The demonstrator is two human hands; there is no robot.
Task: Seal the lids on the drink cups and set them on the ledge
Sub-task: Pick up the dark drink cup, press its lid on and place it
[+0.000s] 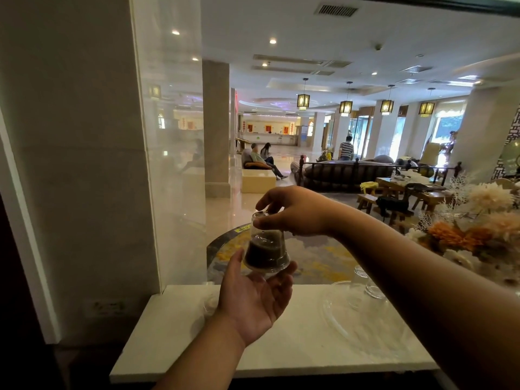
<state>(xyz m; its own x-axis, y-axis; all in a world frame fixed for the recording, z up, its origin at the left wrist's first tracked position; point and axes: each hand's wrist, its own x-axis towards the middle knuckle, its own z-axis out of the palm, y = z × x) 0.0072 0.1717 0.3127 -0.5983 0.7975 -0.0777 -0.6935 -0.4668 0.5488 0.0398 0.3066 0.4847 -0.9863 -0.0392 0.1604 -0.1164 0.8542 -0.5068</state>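
Observation:
A clear plastic drink cup [266,249] with dark liquid is held upside down above the white ledge [174,333], its wide lidded end facing down. My left hand [256,296] cups that lower end from beneath, palm up. My right hand [292,212] pinches the narrow upper end of the cup between thumb and fingers. The dark liquid sits in the lower, wider half.
Clear empty cups [363,288] stand upside down on a transparent tray [365,333] on the ledge's right part. Dried flowers [475,220] rise at the right. A stone pillar [78,164] borders the left. Beyond lies a lobby with seated people.

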